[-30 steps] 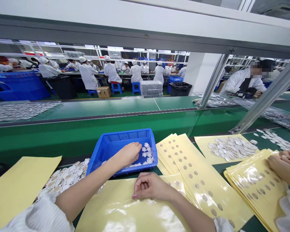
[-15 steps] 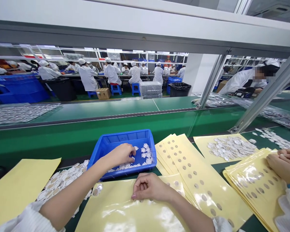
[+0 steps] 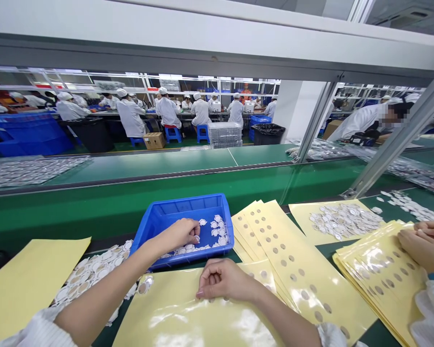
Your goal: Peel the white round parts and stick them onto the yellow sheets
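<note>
A broad pale beam (image 3: pixel 210 43) spans the upper foreground; at right, metal posts (image 3: pixel 318 123) slope beneath it. A green panel (image 3: pixel 94 212) rises behind the near counter (image 3: pixel 332 251), and a flat green surface (image 3: pixel 188 156) runs lengthwise beyond it. A white pillar (image 3: pixel 296 108) stands right of centre. Farther back, low blue stools (image 3: pixel 202 127), a cardboard box (image 3: pixel 154 140) and black bins (image 3: pixel 94 135) occupy the green floor (image 3: pixel 190 140), before long workbenches with white overhead frames. Lighting is cool and white; a ceiling vent (image 3: pixel 412 15) shows at upper right.
</note>
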`<state>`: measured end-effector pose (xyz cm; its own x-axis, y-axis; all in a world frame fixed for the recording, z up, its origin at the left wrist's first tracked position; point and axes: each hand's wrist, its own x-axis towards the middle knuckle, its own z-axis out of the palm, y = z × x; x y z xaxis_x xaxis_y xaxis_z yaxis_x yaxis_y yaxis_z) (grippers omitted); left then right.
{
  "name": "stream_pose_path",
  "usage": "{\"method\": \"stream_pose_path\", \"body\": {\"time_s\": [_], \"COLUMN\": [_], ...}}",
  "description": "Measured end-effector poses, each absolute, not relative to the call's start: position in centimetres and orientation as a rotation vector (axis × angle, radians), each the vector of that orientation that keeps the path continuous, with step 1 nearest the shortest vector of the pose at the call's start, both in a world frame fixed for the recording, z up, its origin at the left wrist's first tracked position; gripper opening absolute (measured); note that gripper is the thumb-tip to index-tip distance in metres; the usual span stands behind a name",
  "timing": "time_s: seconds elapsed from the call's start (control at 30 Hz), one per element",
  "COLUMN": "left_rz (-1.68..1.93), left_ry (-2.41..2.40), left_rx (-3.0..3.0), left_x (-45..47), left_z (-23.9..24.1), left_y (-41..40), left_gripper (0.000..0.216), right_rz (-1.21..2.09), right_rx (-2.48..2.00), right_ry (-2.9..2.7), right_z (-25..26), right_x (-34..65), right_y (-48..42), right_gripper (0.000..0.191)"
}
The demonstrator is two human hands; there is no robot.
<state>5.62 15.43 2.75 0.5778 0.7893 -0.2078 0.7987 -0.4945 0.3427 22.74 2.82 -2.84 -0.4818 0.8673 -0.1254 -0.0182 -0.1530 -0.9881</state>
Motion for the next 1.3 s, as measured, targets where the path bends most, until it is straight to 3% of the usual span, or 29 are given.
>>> {"method": "stream_pose_path", "body": {"time_s": [0.23,0.37,0.63,1.3], "left_rz": [0.668,1.021,0.923,0.870], "left_ry": [1.378,1.305,1.268,1.130], "left_rx": [2.077,1.528,1.132,1.063], "left_x": [4.7,4.7,5.0,5.6], "left_z": [4.2,1.9,-3.0,-2.5], "left_y": [9.4,2.8,0.2,0.5], "left_gripper": [0.037,0.043,0.054,0.057], "right_rz": [1.862,1.929,1.958,1.771], "right_rx": [-0.903,-0.860,-0.868,-0.970], "right_ry": [-1.235,-1.094,-1.076,-1.029], "right_z": [-2.9,-3.1,-3.2,-4.4], "right_x": [22.8,23.5,24.4,20.6], "right_y": [3.1,3.6,3.6,1.7], "right_gripper": [0.047,0.044,0.042,0.052]}}
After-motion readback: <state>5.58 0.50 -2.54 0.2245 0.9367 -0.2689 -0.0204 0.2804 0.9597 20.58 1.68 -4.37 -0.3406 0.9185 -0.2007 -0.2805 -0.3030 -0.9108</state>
